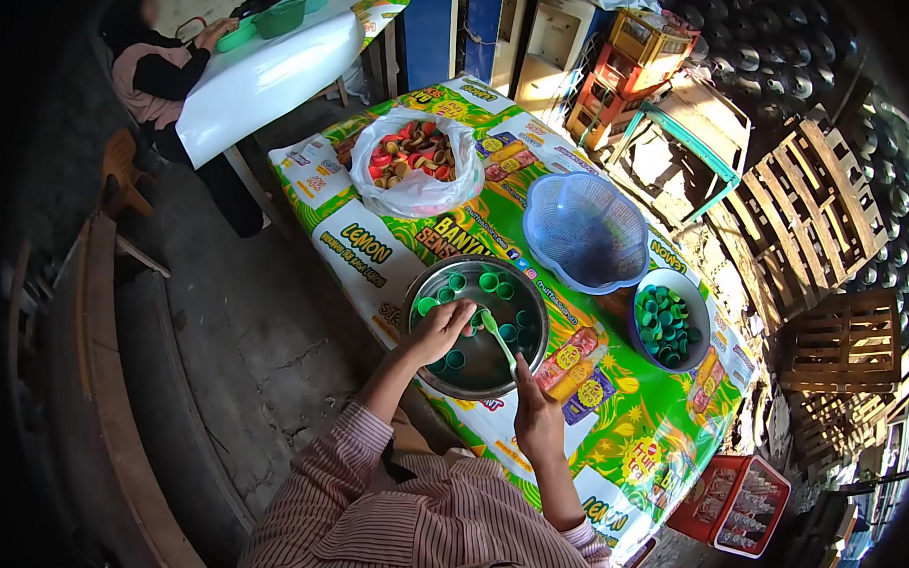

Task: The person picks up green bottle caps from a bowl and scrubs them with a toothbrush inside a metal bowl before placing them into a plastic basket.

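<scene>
A round metal basin (466, 393) of water stands on the table, with several green bottle caps (489, 282) in it. Over its middle, my left hand (442, 330) is closed, its fingertips pinching a small green cap (475, 323). My right hand (537, 409), at the basin's right rim, grips the handle of a light green toothbrush (499, 338). The brush's head meets the cap at my left fingertips. Part of the cap is hidden by my fingers.
A plastic bag (373, 193) of red and gold caps lies beyond the basin. To the right are a blue basket (585, 229) and a bowl (702, 303) of green caps. A person (157, 79) works at another table (297, 64). A red crate (738, 504) stands beside the patterned table.
</scene>
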### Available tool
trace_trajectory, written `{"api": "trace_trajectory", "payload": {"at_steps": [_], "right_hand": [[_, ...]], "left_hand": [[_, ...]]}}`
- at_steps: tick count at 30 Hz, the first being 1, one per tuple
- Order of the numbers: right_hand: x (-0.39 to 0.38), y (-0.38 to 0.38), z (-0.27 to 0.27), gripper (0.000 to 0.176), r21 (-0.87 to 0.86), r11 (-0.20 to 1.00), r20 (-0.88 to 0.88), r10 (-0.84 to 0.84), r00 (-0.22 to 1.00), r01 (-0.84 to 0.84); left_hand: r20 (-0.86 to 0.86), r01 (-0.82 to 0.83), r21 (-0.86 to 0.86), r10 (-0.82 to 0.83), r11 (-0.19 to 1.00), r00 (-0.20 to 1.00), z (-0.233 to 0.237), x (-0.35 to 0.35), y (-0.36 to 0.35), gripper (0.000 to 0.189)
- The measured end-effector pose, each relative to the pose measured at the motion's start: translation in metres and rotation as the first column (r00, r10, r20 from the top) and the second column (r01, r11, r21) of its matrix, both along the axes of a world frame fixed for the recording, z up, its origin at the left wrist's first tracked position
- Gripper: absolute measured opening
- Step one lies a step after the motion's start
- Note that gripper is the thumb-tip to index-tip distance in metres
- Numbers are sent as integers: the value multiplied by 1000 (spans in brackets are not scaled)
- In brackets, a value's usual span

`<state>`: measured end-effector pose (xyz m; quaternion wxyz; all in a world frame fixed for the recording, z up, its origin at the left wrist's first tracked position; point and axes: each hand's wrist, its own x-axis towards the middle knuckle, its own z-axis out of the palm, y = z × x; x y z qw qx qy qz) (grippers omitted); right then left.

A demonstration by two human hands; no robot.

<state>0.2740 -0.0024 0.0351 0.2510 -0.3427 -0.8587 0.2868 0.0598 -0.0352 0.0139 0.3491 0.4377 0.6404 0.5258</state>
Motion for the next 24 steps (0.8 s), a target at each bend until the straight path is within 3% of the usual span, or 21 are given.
{"api": "trace_trajectory", "payload": {"at_steps": [2, 3, 4, 7, 10, 14, 16, 18, 20, 22, 24], "right_hand": [[0, -2, -12, 52, -60, 995, 5, 75, 997, -74], [-2, -5, -1, 44, -235, 971, 66, 51, 997, -34], [-3, -3, -1, 44, -238, 971, 64, 50, 997, -34], [-3, -1, -2, 44, -137, 989, 57, -41, 998, 49], [-2, -6, -4, 55, -30, 999, 108, 48, 993, -45], [-7, -4, -4, 57, 3, 1000, -8, -20, 1000, 20], [-9, -12, 1, 57, 3, 1000, 85, 16, 996, -17], [-12, -10, -4, 58, -47, 998, 48, -28, 998, 31], [-12, -9, 0, 57, -30, 995, 41, -89, 995, 90], [-14, -12, 0, 58, 2, 998, 10, -67, 998, 67], [-16, -14, -2, 59, -15, 1000, 126, 9, 992, -7]], "left_hand": [[0, -8, 14, 8, 1000, 1000, 3, 1, 2, 27], [-2, -7, 12, 7, 1000, 1000, 4, 1, 2, 27], [-17, -3, 30, 3, 1000, 1000, 4, 1, 2, 26], [-35, -11, 20, 12, 1000, 999, 10, 0, 0, 26], [-36, -12, -35, 11, 999, 999, 13, -2, 1, 27], [-32, 3, -27, -4, 1000, 999, 8, -5, 2, 27], [-20, 6, -15, -6, 1000, 1000, 2, -8, 4, 27], [4, 49, 53, -49, 997, 999, 0, -11, 5, 27], [-11, 32, 2, -32, 999, 999, 0, -17, 4, 28], [-30, 19, -49, -21, 999, 999, 3, -20, 4, 28], [-27, 53, -4, -53, 999, 998, 4, -19, 5, 30]]}}
